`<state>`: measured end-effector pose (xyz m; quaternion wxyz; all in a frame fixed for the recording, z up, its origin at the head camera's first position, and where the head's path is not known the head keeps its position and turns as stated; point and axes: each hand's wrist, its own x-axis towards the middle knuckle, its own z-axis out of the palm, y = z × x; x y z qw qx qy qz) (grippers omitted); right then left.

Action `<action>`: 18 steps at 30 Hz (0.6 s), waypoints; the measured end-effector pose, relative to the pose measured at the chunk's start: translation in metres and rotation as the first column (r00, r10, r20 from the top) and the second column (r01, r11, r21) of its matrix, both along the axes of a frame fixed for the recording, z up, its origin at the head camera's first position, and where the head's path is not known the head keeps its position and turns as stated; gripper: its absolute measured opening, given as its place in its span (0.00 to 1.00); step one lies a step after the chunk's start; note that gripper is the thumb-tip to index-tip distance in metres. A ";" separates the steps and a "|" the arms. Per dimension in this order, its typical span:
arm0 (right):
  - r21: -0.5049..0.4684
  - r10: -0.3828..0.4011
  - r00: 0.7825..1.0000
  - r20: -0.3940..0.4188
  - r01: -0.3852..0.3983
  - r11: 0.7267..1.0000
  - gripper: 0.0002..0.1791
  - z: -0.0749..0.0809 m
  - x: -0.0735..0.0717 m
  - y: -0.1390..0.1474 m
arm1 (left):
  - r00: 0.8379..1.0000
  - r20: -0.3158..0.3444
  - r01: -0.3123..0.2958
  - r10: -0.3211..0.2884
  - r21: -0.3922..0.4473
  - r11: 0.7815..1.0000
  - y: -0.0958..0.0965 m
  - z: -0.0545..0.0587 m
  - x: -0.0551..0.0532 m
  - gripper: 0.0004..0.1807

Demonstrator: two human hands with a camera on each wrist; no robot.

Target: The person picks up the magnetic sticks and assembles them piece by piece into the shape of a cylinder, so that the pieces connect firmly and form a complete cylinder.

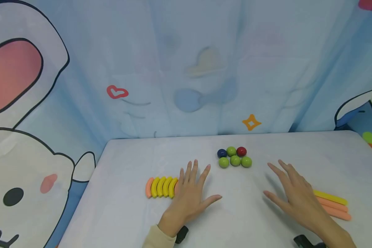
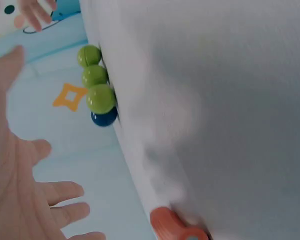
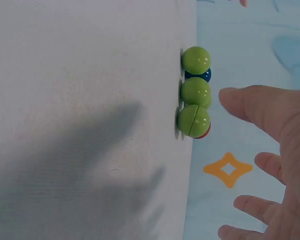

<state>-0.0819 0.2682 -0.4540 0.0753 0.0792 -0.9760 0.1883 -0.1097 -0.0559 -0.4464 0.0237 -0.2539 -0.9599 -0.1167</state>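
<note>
My left hand, fingers spread and palm down, hovers over the right end of a row of curved yellow pieces with orange ones at its ends; part of that row is hidden beneath it. My right hand is spread too, above the table just left of a bundle of yellow and orange sticks, covering their left ends. Neither hand holds anything. Between and beyond the hands sits a cluster of small balls: several green ones, a dark blue one and a red one.
A white-covered table carries everything. Behind it hangs a light blue curtain with cartoon prints, reaching down to the table's far edge. A dark wrist strap shows at the left wrist, and another dark device at the right.
</note>
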 end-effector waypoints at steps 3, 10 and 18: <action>-0.025 0.024 0.999 -0.043 -0.025 0.999 0.53 0.001 -0.002 -0.001 | 0.999 0.003 -0.040 0.040 -0.004 0.999 -0.012 0.001 -0.001 0.43; -0.090 0.094 0.989 -0.117 -0.105 0.990 0.49 0.006 -0.010 -0.005 | 0.976 -0.132 -0.160 0.171 0.089 0.983 -0.039 -0.004 -0.001 0.28; -0.148 0.149 0.980 -0.133 -0.168 0.975 0.46 0.011 -0.019 -0.013 | 0.955 -0.184 -0.207 0.232 0.144 0.968 -0.049 -0.014 -0.001 0.21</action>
